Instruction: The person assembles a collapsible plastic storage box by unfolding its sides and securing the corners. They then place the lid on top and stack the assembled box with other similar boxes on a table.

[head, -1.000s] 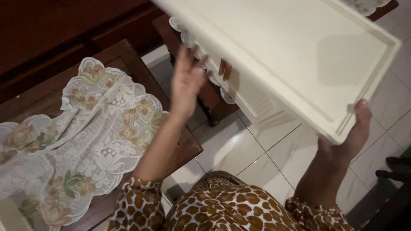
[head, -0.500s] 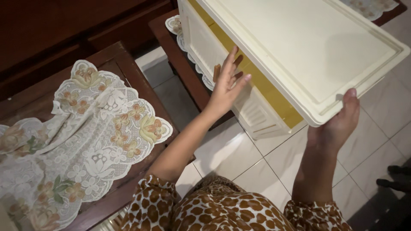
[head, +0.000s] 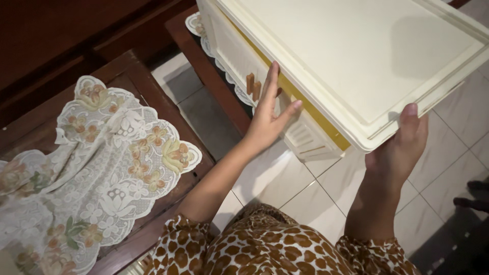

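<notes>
The left hand (head: 267, 122) lies open and flat against the front of a cream plastic cabinet (head: 356, 66), fingers spread and holding nothing; its fingertips rest just beside two small brown handles (head: 253, 86). The right hand (head: 400, 153) grips the cabinet's near corner from below, thumb pressed up on the rim, the other fingers hidden underneath. The cabinet sits tilted over a dark wooden table (head: 204, 66). Well left of the fingers, a flowered lace cloth (head: 102, 163) covers another wooden table. White floor tiles (head: 285, 188) lie below.
</notes>
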